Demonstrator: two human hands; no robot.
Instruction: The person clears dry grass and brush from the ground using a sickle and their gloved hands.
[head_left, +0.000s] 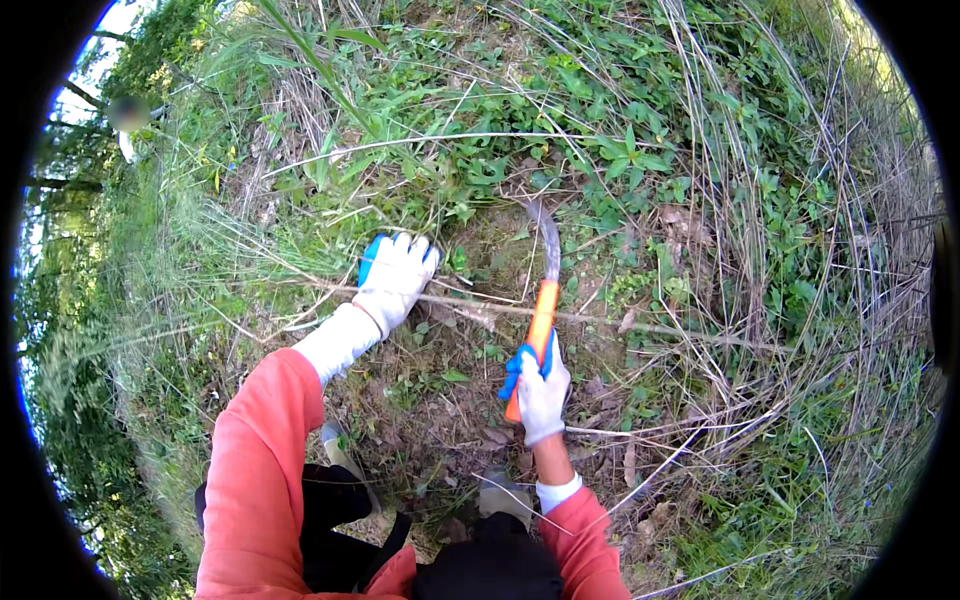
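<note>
My right hand (541, 390), in a white glove with blue-coated fingers, is shut on the orange handle (543, 315) of a sickle. Its curved metal blade (551, 236) points away from me, just above bare soil and short weeds. My left hand (397, 274), gloved in the same way, is left of the blade, low over the grass. Its back faces up and its fingers curl down, so whatever lies under them is hidden. A long dry stem (480, 303) crosses in front of the left wrist and runs past the sickle handle.
Tall dry stalks (720, 150) stand thick on the right. Leafy green weeds (585, 112) cover the ground ahead. My boots (504, 491) rest on littered soil below. Another person (127, 127) is far off at upper left, near trees (67, 300).
</note>
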